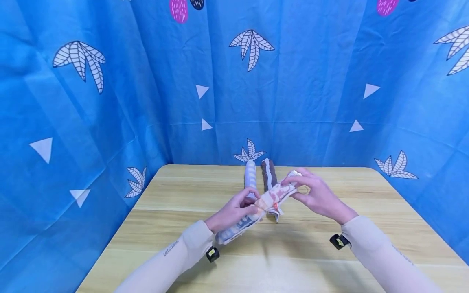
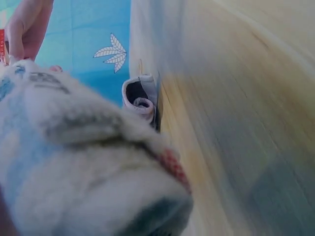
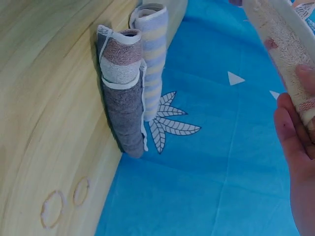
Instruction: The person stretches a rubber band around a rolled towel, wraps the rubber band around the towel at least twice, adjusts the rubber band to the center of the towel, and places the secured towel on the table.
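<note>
A rolled towel (image 1: 272, 199), pale with blue, pink and orange patterning, slants above the table between both hands. The left hand (image 1: 236, 207) grips the roll around its middle with fingers and thumb. At its upper right end, the right hand (image 1: 316, 193) pinches the cloth; in the right wrist view this hand (image 3: 295, 132) has its thumb and fingers on opposite sides of the towel (image 3: 283, 54). A loose corner hangs below the roll. The near end of the towel (image 2: 103, 167) fills much of the left wrist view, blurred.
Two more rolled towels lie at the back of the wooden table (image 1: 176, 195): a pale striped one (image 3: 153, 59) and a brown-grey one (image 3: 125, 108) beside it. Two thin rings (image 3: 51, 209) like rubber bands rest on the tabletop. A blue patterned curtain (image 1: 293, 81) surrounds the table's far sides.
</note>
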`<action>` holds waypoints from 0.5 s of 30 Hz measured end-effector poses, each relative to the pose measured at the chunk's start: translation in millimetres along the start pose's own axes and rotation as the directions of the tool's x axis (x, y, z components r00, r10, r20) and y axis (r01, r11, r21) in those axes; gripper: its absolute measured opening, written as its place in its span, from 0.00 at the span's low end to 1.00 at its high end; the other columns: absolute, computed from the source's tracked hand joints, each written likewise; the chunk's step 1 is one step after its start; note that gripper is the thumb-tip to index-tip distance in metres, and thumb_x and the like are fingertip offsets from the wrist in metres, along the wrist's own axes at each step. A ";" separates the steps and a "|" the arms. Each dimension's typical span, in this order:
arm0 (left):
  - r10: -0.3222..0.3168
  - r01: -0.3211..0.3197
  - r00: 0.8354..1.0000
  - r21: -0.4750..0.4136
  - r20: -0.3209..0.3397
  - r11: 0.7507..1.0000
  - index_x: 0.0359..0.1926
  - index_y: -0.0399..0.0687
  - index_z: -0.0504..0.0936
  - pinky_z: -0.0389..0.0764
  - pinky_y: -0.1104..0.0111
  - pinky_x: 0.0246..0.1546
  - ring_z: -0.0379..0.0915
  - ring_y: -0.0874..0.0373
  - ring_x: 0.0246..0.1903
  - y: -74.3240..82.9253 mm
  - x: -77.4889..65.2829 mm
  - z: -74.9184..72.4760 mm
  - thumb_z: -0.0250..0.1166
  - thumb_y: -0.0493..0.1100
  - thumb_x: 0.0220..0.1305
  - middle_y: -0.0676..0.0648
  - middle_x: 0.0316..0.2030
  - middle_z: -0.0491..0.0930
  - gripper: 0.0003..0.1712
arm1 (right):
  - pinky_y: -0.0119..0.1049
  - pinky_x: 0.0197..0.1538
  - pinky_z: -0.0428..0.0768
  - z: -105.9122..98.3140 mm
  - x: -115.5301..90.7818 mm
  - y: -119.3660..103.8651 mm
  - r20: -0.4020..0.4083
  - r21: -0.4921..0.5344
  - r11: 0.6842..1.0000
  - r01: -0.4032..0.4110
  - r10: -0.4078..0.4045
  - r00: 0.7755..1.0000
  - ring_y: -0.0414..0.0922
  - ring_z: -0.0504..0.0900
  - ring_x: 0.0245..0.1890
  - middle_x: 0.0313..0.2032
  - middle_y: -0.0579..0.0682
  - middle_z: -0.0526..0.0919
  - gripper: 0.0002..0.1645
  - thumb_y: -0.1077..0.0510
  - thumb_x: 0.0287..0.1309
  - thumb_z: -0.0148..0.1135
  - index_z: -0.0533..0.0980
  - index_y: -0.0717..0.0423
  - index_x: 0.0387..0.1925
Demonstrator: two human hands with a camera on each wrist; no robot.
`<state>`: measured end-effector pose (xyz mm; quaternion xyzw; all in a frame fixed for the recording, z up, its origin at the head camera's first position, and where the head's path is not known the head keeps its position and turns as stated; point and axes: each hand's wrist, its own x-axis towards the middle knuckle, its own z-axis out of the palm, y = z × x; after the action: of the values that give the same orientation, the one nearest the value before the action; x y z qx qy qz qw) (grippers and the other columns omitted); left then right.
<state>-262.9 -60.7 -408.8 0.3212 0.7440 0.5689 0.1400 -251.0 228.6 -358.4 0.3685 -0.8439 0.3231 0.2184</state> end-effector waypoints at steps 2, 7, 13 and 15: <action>0.007 -0.006 1.000 0.065 -0.024 0.998 0.53 0.65 0.69 0.83 0.61 0.45 0.81 0.56 0.45 2.3 -2.0 2.6 0.65 0.49 0.70 0.47 0.52 0.82 0.16 | 0.38 0.46 0.83 0.8 -0.4 0.6 -0.020 -0.002 1.000 -0.010 0.010 1.000 0.40 0.82 0.44 0.48 0.45 0.83 0.29 0.73 0.46 0.75 0.83 0.45 0.48; 0.140 -0.094 0.987 0.419 -0.082 0.903 0.50 0.66 0.73 0.81 0.69 0.36 0.78 0.59 0.38 6.1 -6.3 11.3 0.70 0.49 0.64 0.52 0.46 0.81 0.18 | 0.39 0.45 0.82 2.6 -2.0 1.5 -0.050 -0.044 0.997 -0.059 0.056 0.997 0.38 0.82 0.39 0.43 0.40 0.84 0.24 0.68 0.48 0.76 0.84 0.45 0.47; 0.293 -0.175 0.954 0.677 -0.064 0.715 0.57 0.59 0.76 0.82 0.72 0.45 0.80 0.60 0.44 4.1 -7.6 12.8 0.68 0.42 0.65 0.51 0.54 0.83 0.21 | 0.38 0.41 0.82 5.1 -1.5 0.6 -0.078 -0.078 0.992 -0.101 0.095 0.992 0.38 0.82 0.37 0.40 0.38 0.84 0.19 0.64 0.49 0.77 0.85 0.45 0.44; 0.281 -0.164 0.958 0.706 -0.051 0.689 0.59 0.60 0.76 0.82 0.74 0.42 0.79 0.61 0.42 4.3 -7.6 13.1 0.68 0.41 0.65 0.51 0.54 0.83 0.22 | 0.37 0.40 0.82 6.6 -1.4 0.3 -0.084 -0.083 0.991 -0.108 0.101 0.991 0.37 0.81 0.36 0.38 0.38 0.83 0.19 0.64 0.49 0.77 0.85 0.46 0.43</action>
<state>-248.3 -55.0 -410.1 0.3929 0.8664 0.2841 -0.1193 -251.2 224.8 -364.0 0.3006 -0.8659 0.3115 0.2504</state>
